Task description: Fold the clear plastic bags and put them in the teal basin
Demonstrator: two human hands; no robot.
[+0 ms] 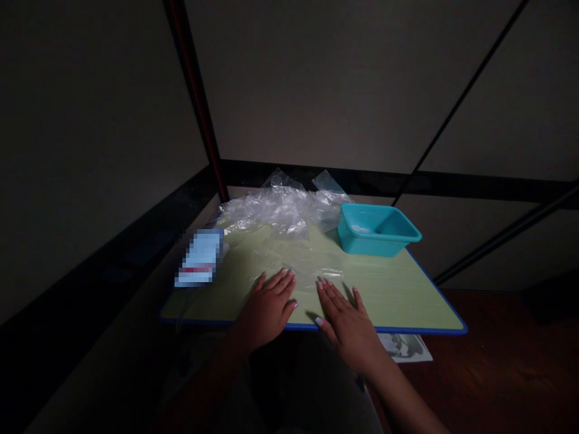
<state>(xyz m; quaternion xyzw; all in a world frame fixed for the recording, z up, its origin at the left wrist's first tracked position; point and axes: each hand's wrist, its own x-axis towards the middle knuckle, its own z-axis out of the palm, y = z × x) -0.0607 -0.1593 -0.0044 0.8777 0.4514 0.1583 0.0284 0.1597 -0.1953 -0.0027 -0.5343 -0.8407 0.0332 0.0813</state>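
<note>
A thin clear plastic bag (307, 265) lies flat on the pale green tabletop (398, 295). The fingertips of my left hand (269, 307) rest at its near left edge, fingers stretched out and palm down. To the right, my right hand (346, 325) lies with its fingers spread, its fingertips at the near edge of the bag. Neither hand grips anything. Beyond the flat bag is a crumpled heap of clear plastic bags (284, 205) along the table's far side.
A turquoise plastic basket (375, 244) stands at the table's back right. On the left edge is a pixelated flat bluish-white object (200, 256). A wall with dark trim rises behind the table. Below the right front edge, a white printed item (407, 348) shows.
</note>
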